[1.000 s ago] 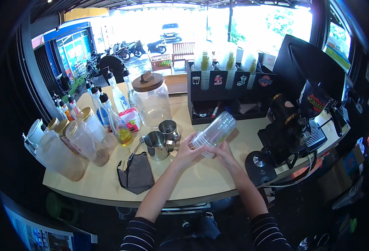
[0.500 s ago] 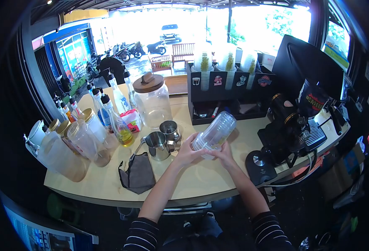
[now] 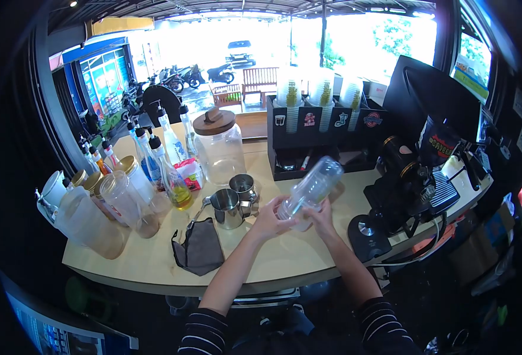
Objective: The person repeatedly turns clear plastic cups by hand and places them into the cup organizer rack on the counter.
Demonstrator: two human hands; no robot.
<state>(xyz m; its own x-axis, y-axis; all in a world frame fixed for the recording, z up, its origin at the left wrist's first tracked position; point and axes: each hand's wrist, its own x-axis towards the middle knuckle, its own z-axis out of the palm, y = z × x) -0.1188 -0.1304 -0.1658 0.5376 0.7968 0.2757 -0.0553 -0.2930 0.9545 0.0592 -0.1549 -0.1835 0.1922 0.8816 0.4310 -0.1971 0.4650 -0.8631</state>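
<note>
A stack of clear plastic cups [image 3: 319, 177] is held tilted above the counter, its far end pointing up and to the right. My left hand [image 3: 270, 219] is wrapped round the lower left end of the stack. On the lower right side, my right hand [image 3: 321, 218] grips the same stack, fingers closed against it. Just left of my hands stand two steel pitchers, a nearer one [image 3: 228, 212] and a farther one [image 3: 243, 184]. A dark grey cloth [image 3: 198, 248] lies on the counter [image 3: 272, 260] left of my left forearm.
Pump bottles [image 3: 175, 186], a lidded glass jar [image 3: 219, 151] and several plastic containers [image 3: 86, 219] stand on the left. Behind my hands is a black cup organizer [image 3: 326, 133]. A black coffee machine [image 3: 403, 177] and a round-topped black device [image 3: 366, 231] are at the right.
The cup stack has shifted slightly right and tips more upright between both hands. My right hand's fingers have moved a little on the cups. The whole view has shifted slightly.
</note>
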